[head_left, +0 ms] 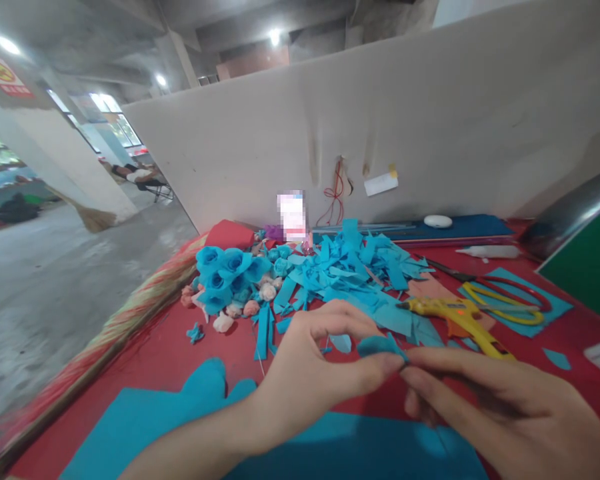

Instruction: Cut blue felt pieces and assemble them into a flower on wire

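My left hand [325, 353] pinches a small blue paper petal [380, 345] between thumb and fingers. From the right, my right hand [500, 407] closes its thumb and forefinger on the lower end of the same petal, so the fingertips of both hands nearly meet. What else those fingertips hold is hidden. Below the hands lie large blue paper sheets [130, 420], one with a rounded cut edge. Beyond them is a heap of blue paper strips and scraps [340, 273]. Left of it stands a cluster of blue paper roses [230, 270] among small pink and white ones [223, 323].
A yellow glue gun [460, 320] and scissors with yellow and red handles [510, 310] lie at the right on the red tabletop [175, 360]. A lit phone [293, 217] leans against the pale partition [240, 147]. A fringed straw bundle [135, 313] runs along the left edge.
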`<state>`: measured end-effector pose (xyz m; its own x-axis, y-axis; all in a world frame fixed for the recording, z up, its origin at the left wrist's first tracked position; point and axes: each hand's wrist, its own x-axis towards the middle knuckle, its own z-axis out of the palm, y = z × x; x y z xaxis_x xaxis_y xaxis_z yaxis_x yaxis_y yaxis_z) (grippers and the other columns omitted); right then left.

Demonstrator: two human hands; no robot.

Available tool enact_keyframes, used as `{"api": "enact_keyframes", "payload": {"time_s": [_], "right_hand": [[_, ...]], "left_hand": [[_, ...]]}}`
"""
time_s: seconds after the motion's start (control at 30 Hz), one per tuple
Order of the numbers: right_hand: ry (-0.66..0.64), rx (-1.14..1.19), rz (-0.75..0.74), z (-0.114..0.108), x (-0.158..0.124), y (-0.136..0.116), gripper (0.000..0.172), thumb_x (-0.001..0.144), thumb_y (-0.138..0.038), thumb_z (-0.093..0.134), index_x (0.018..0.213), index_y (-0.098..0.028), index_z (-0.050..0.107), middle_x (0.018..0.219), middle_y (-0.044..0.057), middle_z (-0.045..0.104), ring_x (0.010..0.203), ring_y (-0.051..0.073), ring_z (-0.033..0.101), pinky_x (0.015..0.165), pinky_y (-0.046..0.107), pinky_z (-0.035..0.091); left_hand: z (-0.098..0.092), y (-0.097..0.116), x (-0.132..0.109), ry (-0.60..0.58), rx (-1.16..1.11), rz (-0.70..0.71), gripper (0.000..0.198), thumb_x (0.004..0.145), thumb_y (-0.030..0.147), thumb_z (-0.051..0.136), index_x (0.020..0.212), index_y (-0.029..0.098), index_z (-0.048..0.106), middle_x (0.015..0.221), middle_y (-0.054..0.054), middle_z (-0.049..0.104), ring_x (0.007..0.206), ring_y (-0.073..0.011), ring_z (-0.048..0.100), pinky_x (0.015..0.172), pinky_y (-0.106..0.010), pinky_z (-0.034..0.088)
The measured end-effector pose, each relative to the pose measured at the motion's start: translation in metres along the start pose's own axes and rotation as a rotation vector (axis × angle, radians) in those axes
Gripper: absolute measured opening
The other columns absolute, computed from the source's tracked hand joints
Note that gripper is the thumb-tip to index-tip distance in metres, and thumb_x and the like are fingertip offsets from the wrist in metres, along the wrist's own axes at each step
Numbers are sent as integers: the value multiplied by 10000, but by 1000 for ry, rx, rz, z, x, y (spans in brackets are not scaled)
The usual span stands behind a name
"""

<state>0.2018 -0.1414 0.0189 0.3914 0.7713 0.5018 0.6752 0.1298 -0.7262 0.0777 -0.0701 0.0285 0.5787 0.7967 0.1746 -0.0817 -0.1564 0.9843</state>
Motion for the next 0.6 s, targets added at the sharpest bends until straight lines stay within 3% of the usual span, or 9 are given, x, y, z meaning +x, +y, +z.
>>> {"api": "enact_keyframes", "payload": {"time_s": [0.13, 0.3, 0.43, 0.6], "right_hand": [[-53, 24, -3, -5, 2, 5, 320, 763, -493, 513, 655, -266, 710, 477, 4, 619, 443, 184, 613, 349, 203, 513], [-241, 195, -102, -14, 7, 15, 107, 743, -318, 601, 738, -301, 707, 567, -61, 669, 412, 112, 604, 396, 93, 496], [-237, 263, -107, -13, 7, 16, 120, 718, -235, 633, 765, -324, 698, 586, -99, 671, 425, 81, 606, 426, 41, 476], [-211, 221, -75, -13, 7, 17, 74, 705, -276, 634, 698, -322, 692, 605, -99, 677, 448, 82, 617, 442, 45, 479]], "left_hand": [[1, -2, -2, 2, -21, 8, 81, 640, 197, 689, 629, 161, 618, 693, -6, 548, 686, -129, 502, 676, -282, 384], [3, -2, -3, 13, -28, 2, 80, 646, 201, 687, 625, 161, 622, 698, -8, 550, 699, -133, 504, 690, -289, 378], [4, -2, -1, 17, -56, -4, 91, 645, 175, 676, 590, 156, 606, 677, -5, 541, 678, -129, 503, 686, -288, 378], [5, -4, -1, 28, -91, 12, 72, 645, 154, 676, 601, 158, 619, 676, 4, 541, 669, -115, 504, 672, -269, 380]]}}
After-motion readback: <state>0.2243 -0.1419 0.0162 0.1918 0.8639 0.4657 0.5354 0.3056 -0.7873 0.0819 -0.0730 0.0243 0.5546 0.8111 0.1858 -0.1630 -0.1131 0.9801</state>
